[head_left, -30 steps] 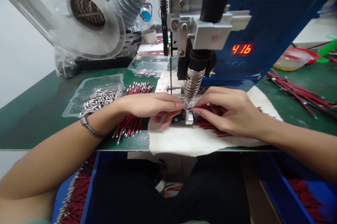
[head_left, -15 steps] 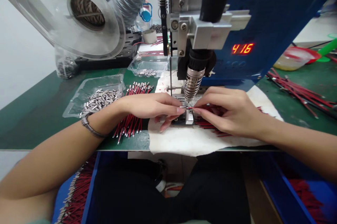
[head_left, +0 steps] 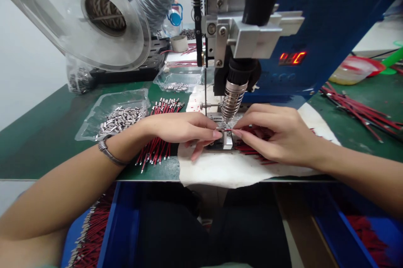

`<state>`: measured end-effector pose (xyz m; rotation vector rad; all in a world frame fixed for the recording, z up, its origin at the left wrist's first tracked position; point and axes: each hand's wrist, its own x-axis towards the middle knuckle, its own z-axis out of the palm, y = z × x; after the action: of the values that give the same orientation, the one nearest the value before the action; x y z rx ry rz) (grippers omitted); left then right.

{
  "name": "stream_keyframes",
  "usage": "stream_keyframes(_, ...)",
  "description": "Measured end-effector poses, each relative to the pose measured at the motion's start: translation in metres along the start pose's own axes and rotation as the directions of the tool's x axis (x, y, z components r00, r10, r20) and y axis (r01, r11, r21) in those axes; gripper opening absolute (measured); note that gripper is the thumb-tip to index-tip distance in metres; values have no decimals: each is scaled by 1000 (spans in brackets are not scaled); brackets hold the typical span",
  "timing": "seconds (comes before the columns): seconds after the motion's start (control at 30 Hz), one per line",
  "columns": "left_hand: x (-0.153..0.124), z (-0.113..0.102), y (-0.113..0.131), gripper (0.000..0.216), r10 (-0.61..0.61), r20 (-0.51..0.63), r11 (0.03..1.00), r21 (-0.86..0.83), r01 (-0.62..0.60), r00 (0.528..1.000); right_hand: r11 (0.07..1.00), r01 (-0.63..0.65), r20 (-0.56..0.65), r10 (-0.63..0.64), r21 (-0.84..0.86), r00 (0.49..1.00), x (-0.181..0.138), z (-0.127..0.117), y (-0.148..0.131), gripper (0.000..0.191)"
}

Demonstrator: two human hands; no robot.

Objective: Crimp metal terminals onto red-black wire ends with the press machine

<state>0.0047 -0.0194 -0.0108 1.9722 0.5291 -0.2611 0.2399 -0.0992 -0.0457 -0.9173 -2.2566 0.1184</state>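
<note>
My left hand (head_left: 184,127) pinches a small silver cylinder (head_left: 221,129) between thumb and forefinger, with its other fingers loosely bent below. My right hand (head_left: 275,133) closes thumb and forefinger on a thin red wire (head_left: 232,130). Wire and cylinder meet end to end over a small metal fixture (head_left: 228,141), right under the soldering iron (head_left: 231,99) with its coiled metal sleeve. Fingers partly cover the joint, so I cannot tell whether the tip touches it. More red wires (head_left: 248,149) lie beneath my right hand on a white cloth (head_left: 217,171).
Left of the fixture, red wires with silver ends (head_left: 157,150) lie beside a clear tray of silver cylinders (head_left: 121,121). A large clear spool (head_left: 69,20) stands at upper left. The blue machine (head_left: 317,20) rises behind; a wire bundle (head_left: 355,108) lies at right.
Both hands keep nearly the same place and grip. The red display has switched from 416 to partly lit characters ending in C. The view has shifted slightly; the legs below have moved.
</note>
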Motion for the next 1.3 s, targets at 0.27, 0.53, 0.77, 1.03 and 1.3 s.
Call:
stream_keyframes(0.27,0,0,0,44,-11,15,1000,-25,11,1000,1000,12,12,-12,6,1000,0,-1,1,7)
stream_keyframes(0.53,0,0,0,44,-3,18,1000,-15,4,1000,999,49,0,-49,-23,999,-1,-3,3,13)
stream_keyframes(0.77,1,0,0,44,-3,10,1000,-6,4,1000,997,61,-20,-62,-44,998,-1,-1,4,14)
stream_keyframes(1.03,1,-1,-1,41,22,3,1000,17,-22,1000,997,46,9,-45,-63,999,-2,-1,5,17)
stream_keyframes(1.3,0,0,-1,43,17,13,1000,11,-17,1000,988,104,14,-104,-113,995,-2,-1,7,15)
